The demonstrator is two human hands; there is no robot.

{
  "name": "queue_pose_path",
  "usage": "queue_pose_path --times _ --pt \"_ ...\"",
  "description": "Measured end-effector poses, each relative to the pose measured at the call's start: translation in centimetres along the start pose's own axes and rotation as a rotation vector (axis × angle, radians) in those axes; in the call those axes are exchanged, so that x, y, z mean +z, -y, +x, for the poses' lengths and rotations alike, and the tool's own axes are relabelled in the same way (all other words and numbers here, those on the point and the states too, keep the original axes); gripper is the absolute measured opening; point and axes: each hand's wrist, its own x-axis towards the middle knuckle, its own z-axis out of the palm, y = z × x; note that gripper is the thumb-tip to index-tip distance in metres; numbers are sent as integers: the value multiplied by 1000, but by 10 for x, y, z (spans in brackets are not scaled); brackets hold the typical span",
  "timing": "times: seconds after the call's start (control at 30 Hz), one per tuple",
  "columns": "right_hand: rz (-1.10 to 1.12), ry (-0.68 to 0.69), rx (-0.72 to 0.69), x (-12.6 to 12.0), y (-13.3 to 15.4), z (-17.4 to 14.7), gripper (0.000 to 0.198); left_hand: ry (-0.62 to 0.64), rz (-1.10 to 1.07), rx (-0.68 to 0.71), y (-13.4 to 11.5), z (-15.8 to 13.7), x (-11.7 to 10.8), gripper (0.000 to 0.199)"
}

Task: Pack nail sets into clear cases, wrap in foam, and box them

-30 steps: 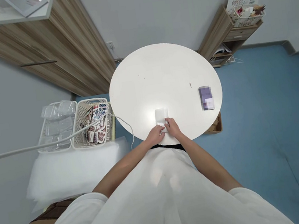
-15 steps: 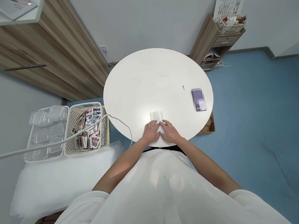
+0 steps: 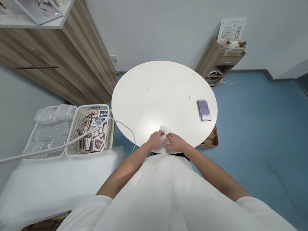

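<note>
A thin white sheet (image 3: 166,128), like paper or tissue, lies at the near edge of the round white table (image 3: 161,87). Its white blends into the tabletop, and the hands cover much of it. My left hand (image 3: 156,140) grips its left side, fingers bent and thumb close to them. From the right, my right hand (image 3: 176,143) holds the sheet with curled fingers, the fingertips of both hands nearly meeting over it. Farther right on the table rests a purple, blurred-out flat item (image 3: 204,110).
Left of the table stand a white basket of printed cards (image 3: 73,142) and a tray of clear plastic boxes (image 3: 55,131). A white cable (image 3: 47,150) crosses in front of them. An open cardboard box (image 3: 211,140) sits under the table's right side. A wooden cabinet (image 3: 88,56) stands behind left.
The hands have gone from lying flatter on the sheet to gripping it with bent fingers. Less of the sheet shows, and it sits at a different angle. The whole view has shifted.
</note>
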Motion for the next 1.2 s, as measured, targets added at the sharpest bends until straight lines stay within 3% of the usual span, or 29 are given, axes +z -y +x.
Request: queue_pose_path --times 0.1,0.23,0.33,0.5,0.67,0.77,0.87,0.97,1.07,1.2 --pt "141 2 -8 -7 -4 -5 29 3 -34 -31 -1 -4 5 36" --pt "304 29 96 -22 -11 5 14 -134 -97 -66 2 -8 14 34" --pt "416 75 228 -32 -18 18 12 -201 -174 -80 7 -11 18 39" --pt "519 122 302 -35 -29 34 22 -297 -175 -154 7 -5 28 31" --pt "511 -75 341 -18 -33 37 39 -366 -78 -343 2 3 37 39" --pt "476 -247 352 -5 -30 28 52 -370 -101 -382 0 5 35 49" --pt "463 -325 307 4 -22 10 54 -410 -126 -392 -1 5 30 54" --pt "417 -294 210 10 -16 -5 52 -440 -106 -353 -2 5 27 47" --pt "427 -214 217 12 -15 -9 54 -438 -54 -304 -3 3 26 43" --pt "493 -92 232 11 -23 -3 56 -335 -64 -329 -2 -3 29 47"
